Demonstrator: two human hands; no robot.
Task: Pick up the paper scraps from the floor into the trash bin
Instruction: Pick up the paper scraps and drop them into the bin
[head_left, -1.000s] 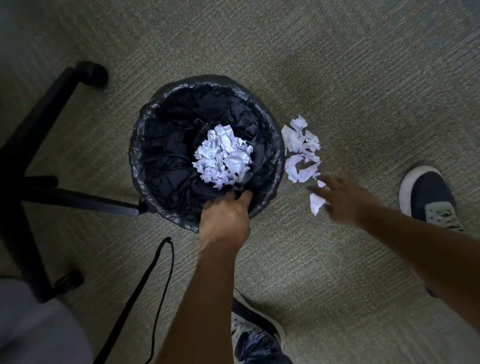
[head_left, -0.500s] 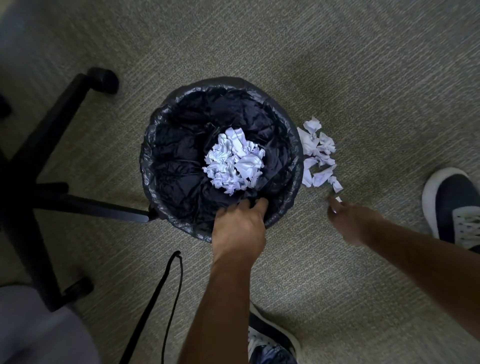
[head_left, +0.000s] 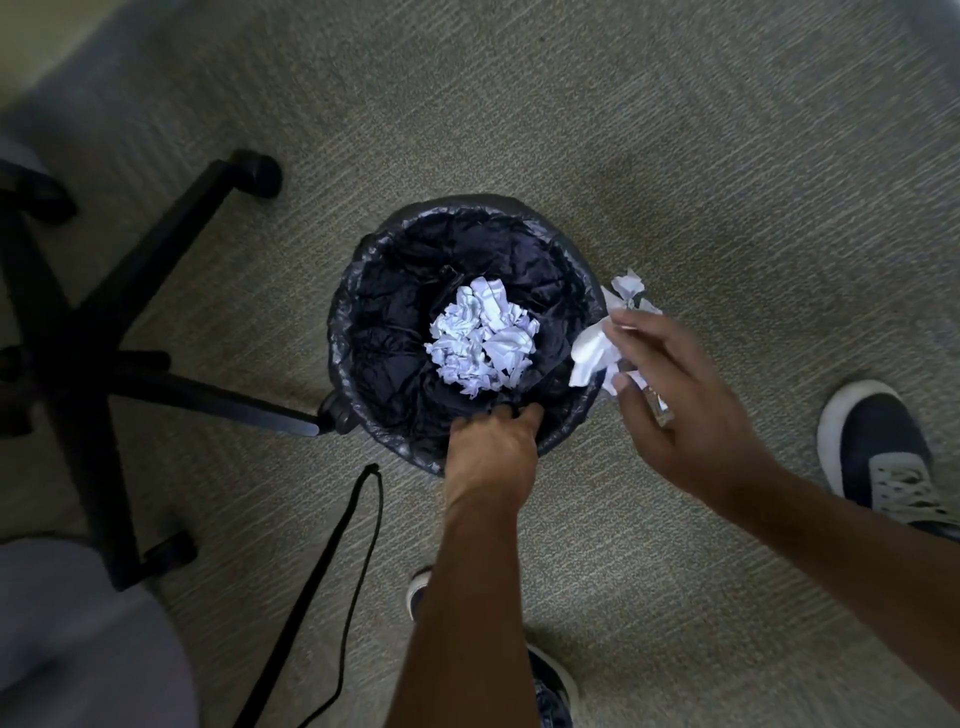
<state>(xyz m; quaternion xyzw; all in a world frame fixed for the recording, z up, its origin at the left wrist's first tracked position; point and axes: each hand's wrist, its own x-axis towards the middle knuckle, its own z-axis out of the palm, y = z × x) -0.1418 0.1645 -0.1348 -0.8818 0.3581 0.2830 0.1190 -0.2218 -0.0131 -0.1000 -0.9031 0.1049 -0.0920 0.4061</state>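
Observation:
A round trash bin (head_left: 363, 291) lined with a black bag stands on the carpet, with a heap of crumpled white paper (head_left: 480, 338) at its bottom. My left hand (head_left: 491, 452) grips the bin's near rim. My right hand (head_left: 675, 395) is lifted at the bin's right edge and holds a white paper scrap (head_left: 592, 353) between its fingers. More white scraps (head_left: 631, 288) lie on the floor just right of the bin, partly hidden by my right hand.
A black office chair base (head_left: 156, 291) with castors spreads to the left, one leg touching the bin. A black cord (head_left: 332, 571) lies on the carpet near my left arm. My shoes (head_left: 878, 441) stand at the right and at the bottom.
My right hand closed on a scrap from the floor pile and lifted it left, up to the bin's right rim. My left hand stayed on the rim.

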